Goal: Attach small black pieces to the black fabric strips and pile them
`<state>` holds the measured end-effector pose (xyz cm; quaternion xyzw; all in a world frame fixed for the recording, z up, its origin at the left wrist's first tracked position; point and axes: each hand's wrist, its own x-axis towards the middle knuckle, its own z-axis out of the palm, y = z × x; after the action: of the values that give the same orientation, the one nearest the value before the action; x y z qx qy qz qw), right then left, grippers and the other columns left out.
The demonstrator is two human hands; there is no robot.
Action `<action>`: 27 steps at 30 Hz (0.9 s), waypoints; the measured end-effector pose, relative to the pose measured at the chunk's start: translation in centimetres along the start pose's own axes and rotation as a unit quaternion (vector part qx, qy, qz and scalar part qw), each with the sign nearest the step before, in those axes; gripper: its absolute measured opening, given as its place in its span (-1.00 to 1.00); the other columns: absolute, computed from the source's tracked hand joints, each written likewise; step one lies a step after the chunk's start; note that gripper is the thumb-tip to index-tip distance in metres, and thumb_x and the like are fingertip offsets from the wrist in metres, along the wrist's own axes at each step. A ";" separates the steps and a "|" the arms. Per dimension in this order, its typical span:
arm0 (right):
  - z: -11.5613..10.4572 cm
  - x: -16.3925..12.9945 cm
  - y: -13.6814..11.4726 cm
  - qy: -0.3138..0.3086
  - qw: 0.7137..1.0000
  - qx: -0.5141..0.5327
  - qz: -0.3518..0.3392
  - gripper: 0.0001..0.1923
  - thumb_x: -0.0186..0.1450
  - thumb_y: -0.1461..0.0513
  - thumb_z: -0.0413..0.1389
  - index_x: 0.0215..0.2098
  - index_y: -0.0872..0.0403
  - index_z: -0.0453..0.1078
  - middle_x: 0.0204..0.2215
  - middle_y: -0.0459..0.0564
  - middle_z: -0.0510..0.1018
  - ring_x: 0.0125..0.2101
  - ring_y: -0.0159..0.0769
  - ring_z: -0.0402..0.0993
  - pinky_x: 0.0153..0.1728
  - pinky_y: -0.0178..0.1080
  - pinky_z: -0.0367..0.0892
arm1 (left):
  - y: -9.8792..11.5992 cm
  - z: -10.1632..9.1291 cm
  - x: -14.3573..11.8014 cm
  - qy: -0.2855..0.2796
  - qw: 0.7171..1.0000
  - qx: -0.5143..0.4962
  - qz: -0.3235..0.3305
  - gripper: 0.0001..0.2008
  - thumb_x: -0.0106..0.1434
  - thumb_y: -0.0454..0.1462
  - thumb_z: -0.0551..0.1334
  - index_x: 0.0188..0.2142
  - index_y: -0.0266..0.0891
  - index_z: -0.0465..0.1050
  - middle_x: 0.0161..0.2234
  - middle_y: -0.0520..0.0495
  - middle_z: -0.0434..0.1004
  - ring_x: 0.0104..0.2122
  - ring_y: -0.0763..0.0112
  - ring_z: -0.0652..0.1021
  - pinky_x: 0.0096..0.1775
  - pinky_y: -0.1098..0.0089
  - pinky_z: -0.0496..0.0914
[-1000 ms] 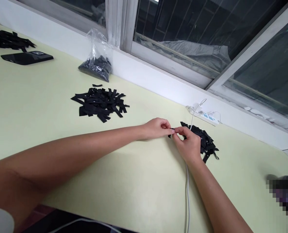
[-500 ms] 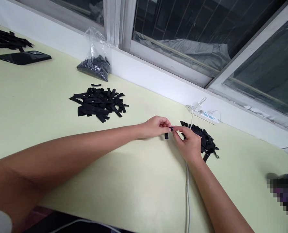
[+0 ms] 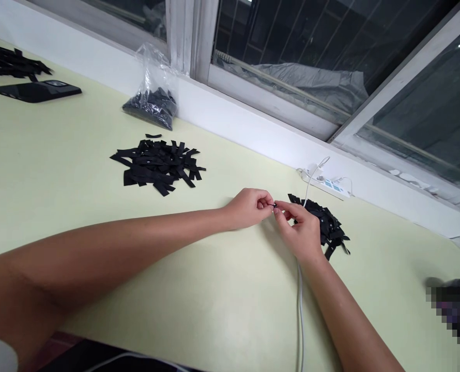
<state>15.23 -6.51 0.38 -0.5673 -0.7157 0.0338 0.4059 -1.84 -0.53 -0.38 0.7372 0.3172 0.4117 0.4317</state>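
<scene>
Between the fingertips of both hands is a small black fabric strip [image 3: 275, 205], mostly covered by the fingers. My left hand [image 3: 250, 206] pinches its left end, with the fingers curled in. From the other side my right hand [image 3: 300, 227] grips it between thumb and forefinger. Just behind my right hand lies a pile of black strips [image 3: 331, 225] with small light specks on it. A second pile of black strips [image 3: 158, 164] rests on the table to the left, beyond my left forearm.
A clear plastic bag [image 3: 152, 101] of black pieces stands against the wall. At the left are a black phone [image 3: 38, 91] and more black strips [image 3: 9, 62]. A white power strip [image 3: 326, 184] sits by the wall. Its white cable [image 3: 300, 310] runs under my right arm across the table [image 3: 214, 305].
My left fingers have curled and turned over the strip. The strip's loose end, which hung below the fingers before, no longer shows. My right hand has barely moved.
</scene>
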 end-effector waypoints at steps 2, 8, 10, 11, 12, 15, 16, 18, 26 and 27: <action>-0.1 0.0 0.0 -0.011 1.000 0.016 0.019 -0.74 0.31 0.11 0.14 -0.13 -0.01 0.61 -0.28 -0.01 0.66 -0.41 -0.27 0.49 -0.34 -0.20 0.41 | -0.2 0.1 -0.2 0.002 0.999 0.020 0.028 -0.94 0.19 -0.34 0.25 -0.34 -0.28 0.52 -0.42 0.01 0.53 -0.43 0.49 0.46 -0.34 0.43 0.36; 0.1 -0.1 0.3 -0.020 0.997 0.036 0.069 -0.73 0.24 0.15 0.15 -0.17 0.02 0.63 -0.30 -0.01 0.69 -0.37 -0.23 0.57 -0.28 -0.20 0.43 | -0.4 -0.1 -0.4 -0.011 0.992 0.089 0.092 -0.88 0.23 -0.37 0.23 -0.31 -0.26 0.58 -0.35 -0.04 0.57 -0.37 0.43 0.49 -0.27 0.38 0.37; 0.3 -0.1 0.1 -0.017 0.995 0.036 0.088 -0.74 0.21 0.17 0.15 -0.20 0.02 0.64 -0.35 -0.04 0.68 -0.39 -0.23 0.57 -0.29 -0.21 0.43 | -0.3 -0.1 -0.5 -0.022 0.988 0.108 0.107 -0.86 0.25 -0.37 0.22 -0.31 -0.26 0.59 -0.36 -0.05 0.57 -0.36 0.41 0.50 -0.26 0.37 0.36; 0.3 -0.1 0.0 -0.016 0.995 0.032 0.094 -0.74 0.20 0.18 0.14 -0.22 0.01 0.65 -0.38 -0.05 0.68 -0.40 -0.23 0.57 -0.29 -0.22 0.43 | -0.2 -0.1 -0.5 -0.028 0.987 0.115 0.110 -0.85 0.26 -0.38 0.21 -0.31 -0.26 0.60 -0.36 -0.05 0.56 -0.35 0.41 0.50 -0.26 0.37 0.36; 0.4 -0.1 -0.1 -0.016 0.995 0.028 0.099 -0.75 0.19 0.19 0.14 -0.25 0.01 0.65 -0.41 -0.06 0.67 -0.42 -0.24 0.57 -0.30 -0.22 0.43 | -0.2 -0.1 -0.5 -0.035 0.986 0.118 0.110 -0.83 0.27 -0.38 0.20 -0.31 -0.26 0.60 -0.36 -0.06 0.56 -0.34 0.40 0.50 -0.26 0.37 0.37; 0.5 0.0 -0.4 -0.013 0.994 0.018 0.104 -0.76 0.17 0.21 0.14 -0.30 0.02 0.65 -0.46 -0.07 0.65 -0.47 -0.25 0.55 -0.35 -0.24 0.42 | -0.1 0.0 -0.6 -0.049 0.988 0.111 0.095 -0.80 0.27 -0.39 0.20 -0.29 -0.24 0.63 -0.35 -0.07 0.55 -0.34 0.39 0.50 -0.27 0.37 0.37; 0.5 0.0 -0.4 -0.012 0.995 0.014 0.103 -0.77 0.17 0.21 0.13 -0.31 0.02 0.65 -0.47 -0.07 0.66 -0.47 -0.25 0.55 -0.36 -0.25 0.41 | -0.1 0.0 -0.6 -0.051 0.990 0.105 0.085 -0.80 0.27 -0.40 0.20 -0.29 -0.23 0.64 -0.35 -0.07 0.55 -0.35 0.40 0.50 -0.28 0.38 0.37; 0.6 0.0 -0.5 -0.011 0.995 0.004 0.099 -0.76 0.17 0.21 0.13 -0.32 0.02 0.65 -0.46 -0.07 0.66 -0.47 -0.24 0.56 -0.38 -0.26 0.41 | -0.2 0.1 -0.6 -0.046 0.992 0.093 0.065 -0.79 0.26 -0.40 0.21 -0.29 -0.23 0.66 -0.35 -0.05 0.54 -0.39 0.43 0.47 -0.31 0.38 0.36; 1.0 -0.2 -0.5 -0.012 0.995 -0.011 0.100 -0.76 0.17 0.21 0.13 -0.31 0.01 0.66 -0.44 -0.06 0.68 -0.46 -0.21 0.60 -0.42 -0.27 0.38 | -0.4 0.3 -0.5 -0.036 0.997 0.064 0.021 -0.77 0.21 -0.42 0.21 -0.34 -0.23 0.66 -0.36 -0.03 0.54 -0.44 0.46 0.46 -0.38 0.41 0.32; 1.0 -0.2 -0.5 -0.012 0.995 -0.010 0.100 -0.76 0.18 0.21 0.13 -0.31 0.01 0.66 -0.44 -0.06 0.68 -0.45 -0.20 0.61 -0.42 -0.27 0.38 | -0.4 0.3 -0.5 -0.036 0.997 0.064 0.019 -0.78 0.21 -0.42 0.21 -0.34 -0.23 0.66 -0.37 -0.04 0.54 -0.45 0.46 0.46 -0.38 0.41 0.32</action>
<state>14.21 -6.44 -0.15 -0.6398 -0.6605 0.0736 0.3859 -1.91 -0.90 -0.97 0.7840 0.3129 0.3714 0.3867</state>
